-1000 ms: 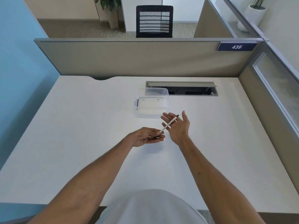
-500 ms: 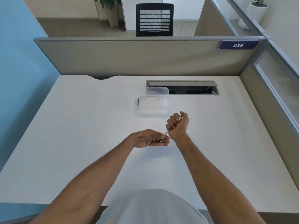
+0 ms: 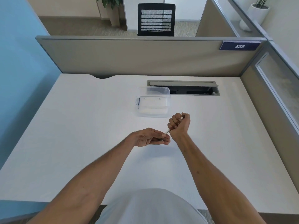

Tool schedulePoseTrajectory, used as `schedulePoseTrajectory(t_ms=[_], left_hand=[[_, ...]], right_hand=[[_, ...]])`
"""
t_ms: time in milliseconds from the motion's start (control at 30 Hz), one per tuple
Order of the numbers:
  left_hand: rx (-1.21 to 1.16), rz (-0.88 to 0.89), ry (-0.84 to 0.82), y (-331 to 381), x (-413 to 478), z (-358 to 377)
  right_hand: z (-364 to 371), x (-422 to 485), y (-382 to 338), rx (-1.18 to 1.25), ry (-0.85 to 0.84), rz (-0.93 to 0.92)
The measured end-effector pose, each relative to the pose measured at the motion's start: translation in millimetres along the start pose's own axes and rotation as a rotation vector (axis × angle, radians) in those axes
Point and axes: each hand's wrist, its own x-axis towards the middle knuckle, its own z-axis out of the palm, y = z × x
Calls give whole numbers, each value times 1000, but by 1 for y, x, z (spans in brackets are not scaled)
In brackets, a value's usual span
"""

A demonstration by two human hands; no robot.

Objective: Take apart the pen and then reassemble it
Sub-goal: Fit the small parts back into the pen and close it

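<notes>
We held the pen (image 3: 167, 131) in the air just on the near side of the clear plastic box (image 3: 152, 102), above the counter (image 3: 80, 126). Our right hand (image 3: 179, 126) was a closed fist, its grip wrapped round the barrel so that only a white tip showed at each end. Our left hand (image 3: 151, 139) lay just beside it, and its grip pinched the pen's near end between thumb and fingertips (image 3: 163, 135); whether a loose part sat there we could not tell.

We judged this to be the start of pulling or unscrewing the end piece. To do it well, we had to keep the fist firm and still, turn only with the left fingertips, and draw along the barrel's line, not bend it. Small inner parts might spring out, so working low over the counter seemed wise.

The box stood open beyond our hands, with the cable slot (image 3: 183, 88) behind it. Nothing lay between our hands and the box.
</notes>
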Motion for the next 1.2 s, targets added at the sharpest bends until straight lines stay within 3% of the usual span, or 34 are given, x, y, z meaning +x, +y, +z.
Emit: schedulePoseTrajectory(t_ms=[167,400,567,767,1200], left_hand=[[-17,68,64,-2,-2,-4],[68,174,275,-5,-7,-18],[186,224,431,-11,-10,-29],[561,242,636,-15,-11,-37],[1124,293,792,-19,4,-49]], right_hand=[[1,1,-1,-112,-46,-21],[-18,6,-1,-622,9,-228],[-28,4,-3,-944,-99,-333],[-27,4,9,-1276,-128,-447],[-26,32,31,-1770,-104,-474]])
